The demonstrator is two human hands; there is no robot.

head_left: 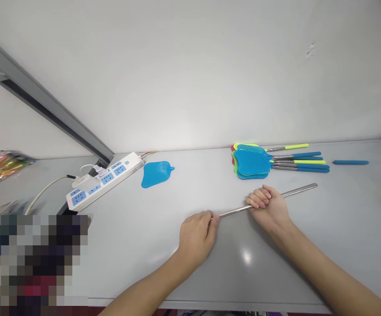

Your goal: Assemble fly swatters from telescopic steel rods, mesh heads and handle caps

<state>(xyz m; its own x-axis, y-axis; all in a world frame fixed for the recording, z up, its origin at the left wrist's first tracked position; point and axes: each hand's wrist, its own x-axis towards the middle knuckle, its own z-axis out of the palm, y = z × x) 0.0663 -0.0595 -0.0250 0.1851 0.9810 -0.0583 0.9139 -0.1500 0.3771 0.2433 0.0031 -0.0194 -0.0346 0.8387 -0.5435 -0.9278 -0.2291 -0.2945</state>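
A slim silver metal rod (234,211) slants above the grey table, held by both my hands. My left hand (197,235) is closed round its left end, which the fingers hide. Farther along, my right hand (267,206) wraps the rod with the palm turned up, and the bare right end sticks out beyond it. Behind my left hand lies a loose blue fly swatter head (157,173) with a short stub. Past my right hand is a pile of fly swatters (252,162) with blue, green, yellow and red heads. A separate blue handle grip (350,162) lies at the right.
A white power strip (111,180) with plugs and cables stands at the left, by a grey metal frame post (55,101). Colourful plastic-wrapped items (2,169) lie at the far left. A white wall (190,79) closes off the table's back edge.
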